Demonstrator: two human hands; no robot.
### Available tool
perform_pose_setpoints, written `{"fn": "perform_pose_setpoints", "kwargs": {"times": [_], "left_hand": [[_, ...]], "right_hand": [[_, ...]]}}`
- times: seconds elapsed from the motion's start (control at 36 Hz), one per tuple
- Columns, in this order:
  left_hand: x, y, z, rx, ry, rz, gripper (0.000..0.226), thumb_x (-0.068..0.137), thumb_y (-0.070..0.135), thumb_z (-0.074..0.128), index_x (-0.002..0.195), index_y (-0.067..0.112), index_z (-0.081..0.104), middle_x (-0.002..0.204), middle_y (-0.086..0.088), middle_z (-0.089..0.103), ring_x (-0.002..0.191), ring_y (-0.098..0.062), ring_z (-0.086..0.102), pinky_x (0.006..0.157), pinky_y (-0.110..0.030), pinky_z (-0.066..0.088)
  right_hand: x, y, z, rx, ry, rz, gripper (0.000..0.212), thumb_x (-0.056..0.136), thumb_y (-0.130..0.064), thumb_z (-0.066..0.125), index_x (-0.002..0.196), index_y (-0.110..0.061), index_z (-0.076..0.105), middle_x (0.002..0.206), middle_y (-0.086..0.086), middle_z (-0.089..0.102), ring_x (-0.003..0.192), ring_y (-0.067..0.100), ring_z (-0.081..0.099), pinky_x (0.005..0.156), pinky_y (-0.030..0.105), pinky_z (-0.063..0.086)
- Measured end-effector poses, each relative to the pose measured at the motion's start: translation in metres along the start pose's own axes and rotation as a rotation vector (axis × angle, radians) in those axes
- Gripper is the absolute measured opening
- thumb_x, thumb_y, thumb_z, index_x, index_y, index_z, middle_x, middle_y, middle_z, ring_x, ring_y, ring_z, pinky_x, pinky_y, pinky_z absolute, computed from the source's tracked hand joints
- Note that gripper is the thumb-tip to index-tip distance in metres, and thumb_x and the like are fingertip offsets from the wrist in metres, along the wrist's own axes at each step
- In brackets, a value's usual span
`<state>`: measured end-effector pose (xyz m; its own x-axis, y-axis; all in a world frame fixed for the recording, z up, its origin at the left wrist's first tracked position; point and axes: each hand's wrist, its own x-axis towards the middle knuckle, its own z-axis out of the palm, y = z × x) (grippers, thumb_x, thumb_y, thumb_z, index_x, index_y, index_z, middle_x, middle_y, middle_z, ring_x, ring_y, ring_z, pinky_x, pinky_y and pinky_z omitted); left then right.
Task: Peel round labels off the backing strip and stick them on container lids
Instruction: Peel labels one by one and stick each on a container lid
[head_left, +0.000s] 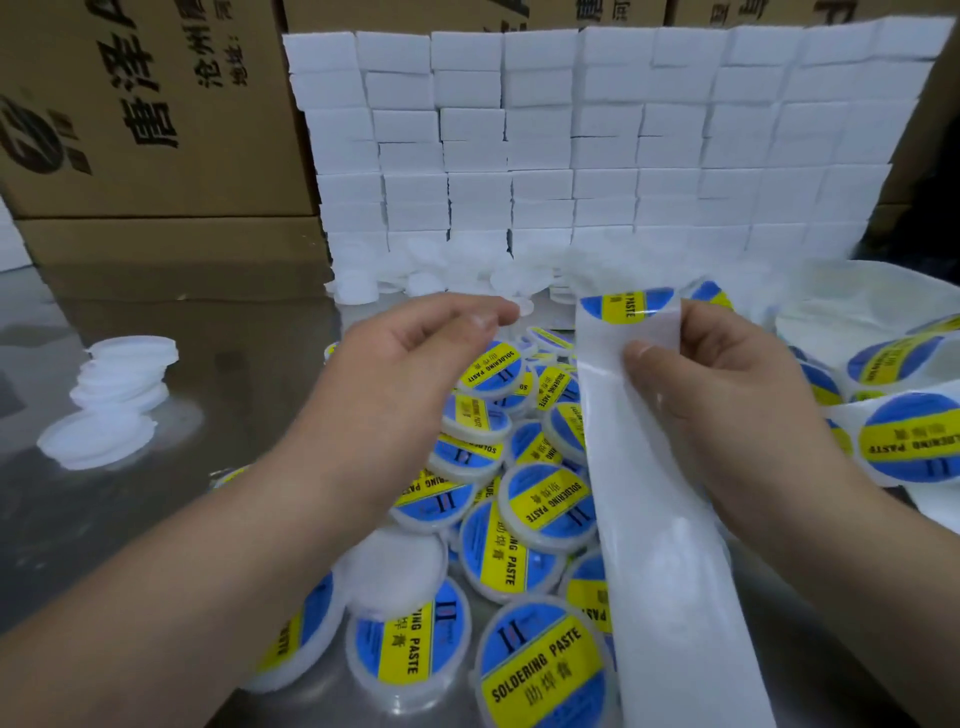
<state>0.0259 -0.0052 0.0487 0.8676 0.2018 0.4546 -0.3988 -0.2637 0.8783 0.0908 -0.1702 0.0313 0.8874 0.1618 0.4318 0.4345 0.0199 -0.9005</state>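
1. One step is judged to be in hand in the head view: the next round label is to be taken off the backing strip.
2. This label is found at 12 o'clock of the strip, where the strip is bent backwards. Its upper edge seems to stand free there.
3. For a clean peel, the bend should be held sharp, and only the free edge should be taken, so that little glue is touched.
4. Afterwards the label should be centred on a bare lid, which is seen at 6 o'clock of the left hand. It should be pressed from the middle outward.
5. More bare lids are stacked at 9 o'clock, well apart. The labelled lids are piled between the forearms.
6. The strip is gripped by the right hand, with the thumb pressed on the front and the fingers curled behind.
7. The left hand is found at 9 o'clock of the label, near but apart. Its fingers are curled and the thumb meets the forefinger. Whether anything is pinched there cannot be told.
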Motion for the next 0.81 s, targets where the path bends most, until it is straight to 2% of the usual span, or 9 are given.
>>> {"fn": "perform_pose_setpoints", "kwargs": {"times": [0.14,0.19,0.28,0.31,0.39,0.44,0.5,0.67,0.81], "left_hand": [[0.027,0.01,-0.004,0.147,0.144,-0.045,0.02,0.088,0.022,0.053,0.078,0.033,0.066,0.091,0.012,0.07,0.093,-0.008,0.064,0.088,-0.031,0.049],[0.047,0.011,-0.008,0.25,0.137,-0.023,0.021,0.089,0.022,0.052,0.077,0.034,0.065,0.089,0.007,0.069,0.084,-0.015,0.065,0.074,-0.024,0.051],[0.091,-0.002,-0.016,0.497,0.134,0.005,0.023,0.09,0.017,0.047,0.088,0.033,0.063,0.086,0.015,0.065,0.053,0.001,0.054,0.044,-0.008,0.039],[0.107,-0.012,-0.018,0.568,0.121,-0.021,0.025,0.091,0.014,0.045,0.097,0.031,0.063,0.092,0.016,0.064,0.053,0.003,0.053,0.046,-0.01,0.04],[0.156,-0.047,-0.022,0.788,-0.005,-0.112,0.038,0.091,0.009,0.043,0.125,0.023,0.053,0.123,0.003,0.057,0.087,-0.012,0.055,0.066,-0.02,0.04],[0.182,-0.069,-0.025,0.991,-0.142,-0.138,0.044,0.091,0.01,0.042,0.133,0.022,0.046,0.137,-0.002,0.047,0.11,-0.02,0.051,0.079,-0.023,0.038],[0.204,-0.091,-0.026,1.219,-0.271,-0.153,0.043,0.094,0.014,0.042,0.137,0.022,0.042,0.144,-0.006,0.039,0.125,-0.025,0.042,0.092,-0.027,0.036],[0.254,-0.134,-0.013,1.576,-0.498,-0.192,0.048,0.098,0.029,0.039,0.144,0.022,0.029,0.149,-0.009,0.025,0.132,-0.031,0.032,0.106,-0.04,0.032],[0.27,-0.151,-0.002,1.702,-0.528,-0.172,0.043,0.096,0.025,0.043,0.136,0.011,0.041,0.137,-0.014,0.043,0.12,-0.031,0.047,0.098,-0.038,0.041]], "right_hand": [[-0.004,0.0,0.003,-0.014,-0.034,0.029,0.022,0.084,-0.001,0.05,0.079,-0.018,0.065,0.064,-0.003,0.066,0.05,0.005,0.056,0.043,0.014,0.043],[-0.004,-0.001,0.001,-0.037,-0.043,0.038,0.024,0.082,-0.003,0.049,0.085,-0.022,0.063,0.072,0.002,0.066,0.054,0.01,0.057,0.045,0.02,0.045],[-0.003,-0.002,-0.001,-0.076,-0.044,0.018,0.024,0.08,-0.004,0.048,0.088,-0.023,0.061,0.074,0.004,0.065,0.056,0.013,0.057,0.047,0.023,0.046],[-0.003,-0.002,-0.001,-0.085,-0.049,0.012,0.024,0.08,-0.005,0.049,0.089,-0.024,0.062,0.074,0.003,0.065,0.056,0.013,0.058,0.047,0.022,0.046],[-0.004,-0.001,-0.001,-0.081,-0.077,0.004,0.026,0.074,-0.014,0.049,0.092,-0.025,0.063,0.075,0.003,0.067,0.059,0.024,0.06,0.05,0.03,0.047],[-0.006,-0.002,-0.001,-0.077,-0.095,-0.005,0.035,0.067,-0.018,0.046,0.096,-0.029,0.063,0.077,0.001,0.069,0.065,0.029,0.064,0.052,0.035,0.049],[-0.006,0.0,0.0,-0.064,-0.112,-0.009,0.04,0.066,-0.018,0.046,0.097,-0.034,0.064,0.077,-0.001,0.071,0.062,0.024,0.065,0.05,0.033,0.05],[0.001,0.006,0.0,-0.022,-0.115,-0.018,0.047,0.061,-0.015,0.048,0.088,-0.05,0.066,0.075,-0.011,0.073,0.063,0.007,0.068,0.053,0.013,0.051],[0.002,0.007,0.002,-0.022,-0.173,-0.04,0.051,0.062,-0.013,0.049,0.09,-0.053,0.064,0.075,-0.015,0.073,0.067,0.003,0.069,0.056,0.013,0.051]]}}
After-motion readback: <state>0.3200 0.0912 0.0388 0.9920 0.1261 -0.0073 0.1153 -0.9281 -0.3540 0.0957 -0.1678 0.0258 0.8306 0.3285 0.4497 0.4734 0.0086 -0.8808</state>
